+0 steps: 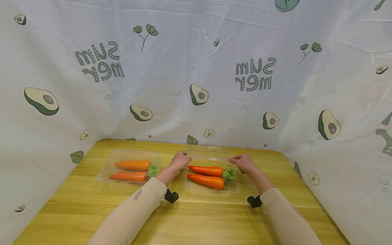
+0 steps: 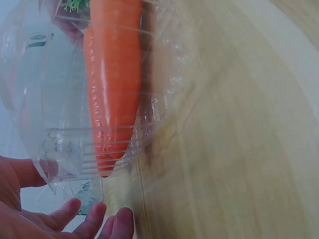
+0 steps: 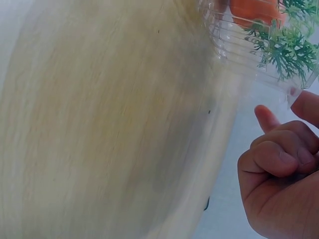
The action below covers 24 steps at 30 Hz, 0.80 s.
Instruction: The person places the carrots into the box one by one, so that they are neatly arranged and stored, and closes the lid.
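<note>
A clear plastic clamshell box [image 1: 196, 189] stands on the table with its lid [image 1: 208, 152] folded back. Two orange carrots, an upper one [image 1: 205, 170] and a lower one [image 1: 208, 181], lie inside, their green leafy tops [image 1: 229, 175] pointing right. My left hand [image 1: 180, 160] pinches the box's left back corner; the left wrist view shows thumb and plastic edge meeting, other fingers loosely bent. At the right back corner, my right hand [image 1: 243, 163] pinches the rim between finger and thumb, with the remaining fingers curled in the right wrist view.
Left of my left arm sits another clear plastic box [image 1: 105, 166] holding two carrots [image 1: 132, 165] with green tops. The wooden table [image 1: 196, 221] ends at a white curtain [image 1: 171, 68] printed with avocados, which also runs along both sides.
</note>
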Tool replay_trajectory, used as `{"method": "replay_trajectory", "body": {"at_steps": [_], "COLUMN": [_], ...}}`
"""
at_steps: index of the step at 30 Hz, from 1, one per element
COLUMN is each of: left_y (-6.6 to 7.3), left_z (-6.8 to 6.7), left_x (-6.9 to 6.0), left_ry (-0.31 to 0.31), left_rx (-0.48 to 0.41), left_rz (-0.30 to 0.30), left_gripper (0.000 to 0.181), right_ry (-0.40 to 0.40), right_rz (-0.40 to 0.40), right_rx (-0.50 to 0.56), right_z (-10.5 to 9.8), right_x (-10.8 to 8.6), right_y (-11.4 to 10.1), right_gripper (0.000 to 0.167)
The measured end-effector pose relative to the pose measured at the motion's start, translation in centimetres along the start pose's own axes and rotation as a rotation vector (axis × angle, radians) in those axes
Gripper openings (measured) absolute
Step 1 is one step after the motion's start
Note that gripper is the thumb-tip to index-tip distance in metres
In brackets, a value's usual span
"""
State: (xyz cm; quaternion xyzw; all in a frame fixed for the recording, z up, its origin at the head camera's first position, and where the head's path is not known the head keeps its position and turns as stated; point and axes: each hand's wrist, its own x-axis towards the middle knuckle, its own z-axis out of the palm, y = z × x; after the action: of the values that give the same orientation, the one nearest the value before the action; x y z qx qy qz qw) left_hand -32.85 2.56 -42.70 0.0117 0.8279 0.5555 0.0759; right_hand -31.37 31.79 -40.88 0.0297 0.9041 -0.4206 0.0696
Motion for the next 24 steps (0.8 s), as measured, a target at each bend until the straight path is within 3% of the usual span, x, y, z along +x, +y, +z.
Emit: {"method": "replay_trajectory", "body": {"at_steps": [12, 24], "left_y": [0.07, -0.01], "left_z": [-0.12, -0.09], "left_x": [0.03, 0.03], "left_ry": [-0.004, 0.035], "left_rx": [0.006, -0.001], "left_rz": [0.014, 0.018], "left_gripper": [0.051, 0.047], "right_ry": [0.031, 0.070], "right_rz": [0.014, 0.032], "right_rx": [0.004, 0.011], "right_z": [0.10, 0.40], "right_x": [-0.10, 0.00], "right_y": [-0.21, -0.29], "right_gripper": [0.049, 0.043]}}
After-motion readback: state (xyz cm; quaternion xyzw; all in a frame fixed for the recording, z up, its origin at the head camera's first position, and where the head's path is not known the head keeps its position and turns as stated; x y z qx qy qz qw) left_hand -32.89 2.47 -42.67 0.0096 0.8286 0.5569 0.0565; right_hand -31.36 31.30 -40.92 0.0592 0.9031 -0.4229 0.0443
